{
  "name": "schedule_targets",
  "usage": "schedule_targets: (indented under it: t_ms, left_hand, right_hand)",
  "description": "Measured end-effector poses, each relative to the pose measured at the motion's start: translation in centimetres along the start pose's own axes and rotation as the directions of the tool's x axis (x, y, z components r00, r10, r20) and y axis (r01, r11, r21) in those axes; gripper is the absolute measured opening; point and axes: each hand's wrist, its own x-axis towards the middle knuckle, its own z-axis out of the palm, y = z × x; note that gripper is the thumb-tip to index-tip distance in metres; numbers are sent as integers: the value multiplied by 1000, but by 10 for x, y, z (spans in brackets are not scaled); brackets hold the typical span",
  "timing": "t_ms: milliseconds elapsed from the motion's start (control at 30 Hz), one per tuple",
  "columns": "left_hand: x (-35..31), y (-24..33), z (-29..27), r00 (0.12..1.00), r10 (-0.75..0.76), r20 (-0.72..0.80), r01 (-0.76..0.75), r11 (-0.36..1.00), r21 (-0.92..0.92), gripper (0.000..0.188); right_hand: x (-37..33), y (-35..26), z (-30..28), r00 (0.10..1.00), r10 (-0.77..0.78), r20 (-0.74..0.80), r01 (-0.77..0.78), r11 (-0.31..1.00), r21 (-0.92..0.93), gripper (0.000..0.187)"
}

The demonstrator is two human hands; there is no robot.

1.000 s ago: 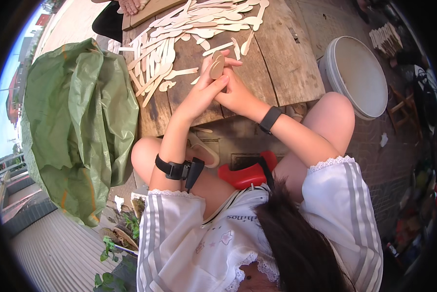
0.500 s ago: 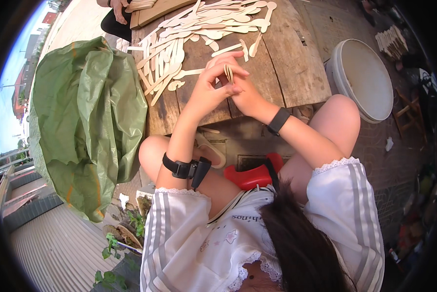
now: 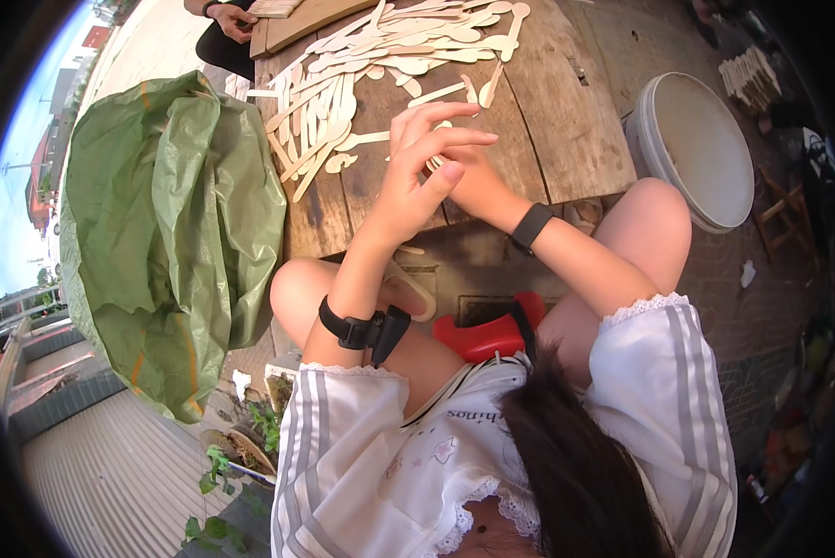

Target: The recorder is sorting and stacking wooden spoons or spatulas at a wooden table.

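Over the near edge of the wooden table [image 3: 566, 130], my left hand [image 3: 412, 181] is open, its fingers stretched out and apart. Behind it, my right hand [image 3: 480, 184] is closed round a small bundle of pale wooden spoons [image 3: 433, 164]. The left hand covers most of that bundle and the right fingers, so only bits of the spoon ends show. Just beyond both hands lies a loose pile of flat wooden spoons [image 3: 389, 48], spread across the far left of the tabletop. A few single spoons [image 3: 492, 86] lie close to my fingertips.
A large green sack [image 3: 171, 232] stands against the table's left side. To the right is a white bucket [image 3: 701, 153]. Another person's hand [image 3: 231, 20] rests by a wooden board [image 3: 306, 23] at the far left. Below the table edge sits a red stool [image 3: 492, 339].
My left fingers have opened and straightened away from the bundle, which was pinched upright between the hands. The other person's hand at the far left has shifted slightly.
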Motion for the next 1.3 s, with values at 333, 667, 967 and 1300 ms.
schedule_targets:
  t_ms: [333, 667, 967, 1300]
  left_hand:
    - [0, 6, 6, 993, 113, 27, -115, 992, 50, 16]
    - [-6, 5, 21, 971, 197, -135, -194, 980, 34, 5]
    - [0, -12, -59, 997, 60, -55, -25, 871, 490, 36]
    - [-70, -87, -112, 728, -580, -365, 540, 159, 826, 20]
  right_hand:
    - [-1, 22, 4, 948, -318, 34, 309, 882, -357, 17]
    - [-11, 13, 11, 977, -215, -8, 199, 918, -342, 19]
    - [5, -6, 1, 963, 189, -190, -150, 968, 203, 36]
    - [0, -7, 1, 941, 249, -228, -206, 958, 199, 33]
